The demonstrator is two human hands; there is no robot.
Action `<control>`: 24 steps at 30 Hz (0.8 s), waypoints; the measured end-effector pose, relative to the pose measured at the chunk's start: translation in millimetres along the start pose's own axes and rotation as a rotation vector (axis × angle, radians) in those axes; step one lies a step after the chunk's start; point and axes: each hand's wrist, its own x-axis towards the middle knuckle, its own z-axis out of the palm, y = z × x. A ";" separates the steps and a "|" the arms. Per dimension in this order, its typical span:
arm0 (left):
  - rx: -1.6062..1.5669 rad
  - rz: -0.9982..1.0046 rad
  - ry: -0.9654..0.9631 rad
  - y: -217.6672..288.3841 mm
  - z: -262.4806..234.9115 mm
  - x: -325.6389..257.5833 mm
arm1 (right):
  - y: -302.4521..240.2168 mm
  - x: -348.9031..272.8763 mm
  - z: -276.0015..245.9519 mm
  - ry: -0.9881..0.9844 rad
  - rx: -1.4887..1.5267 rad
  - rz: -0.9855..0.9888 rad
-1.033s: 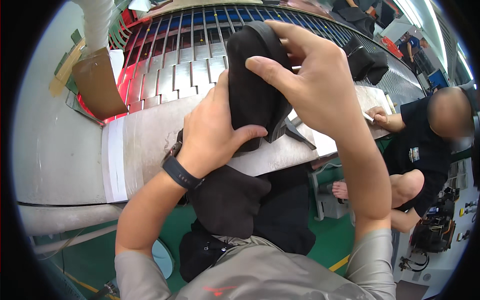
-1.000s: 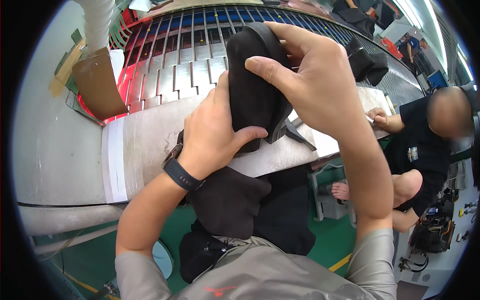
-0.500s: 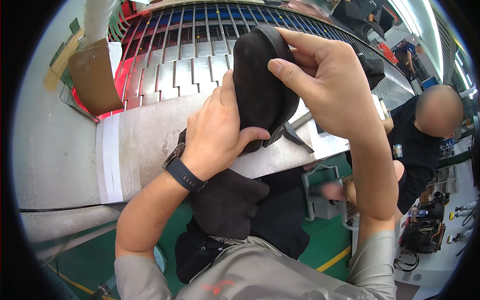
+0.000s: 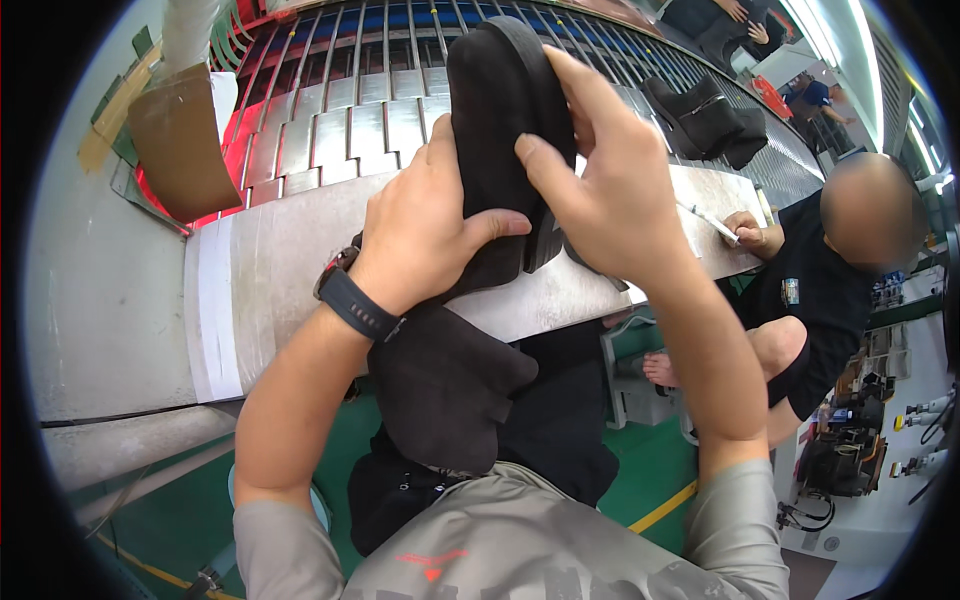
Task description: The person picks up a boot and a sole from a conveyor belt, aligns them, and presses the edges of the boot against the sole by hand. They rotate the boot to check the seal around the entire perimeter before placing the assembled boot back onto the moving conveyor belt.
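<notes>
A black ankle boot (image 4: 492, 120) with a thick dark sole is held up between both hands, its toe pointing to the far side. My left hand (image 4: 415, 220) is closed round the boot's left side near the ankle, thumb laid across the upper. Along the sole on the right, my right hand (image 4: 610, 170) grips the boot, its fingers at the sole's outer edge and its thumb pressed on the upper. The boot's shaft is partly hidden behind my left hand. On my lap lies a dark brown-black piece of material (image 4: 440, 390).
Beyond the pale bench edge (image 4: 270, 270) runs a conveyor of metal rollers and plates (image 4: 350, 130). More black boots (image 4: 700, 115) stand on it at the right. A brown panel (image 4: 185, 145) hangs at left. A co-worker (image 4: 820, 270) sits at right, a hand on the bench.
Both hands and the boot have moved a little farther away and to the left. My right hand has slid lower along the sole. The co-worker's hand now shows on the bench.
</notes>
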 end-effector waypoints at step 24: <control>-0.092 0.052 -0.043 -40.8 -5.2 13.2 | 32.2 -56.3 57.4 0.100 0.252 0.150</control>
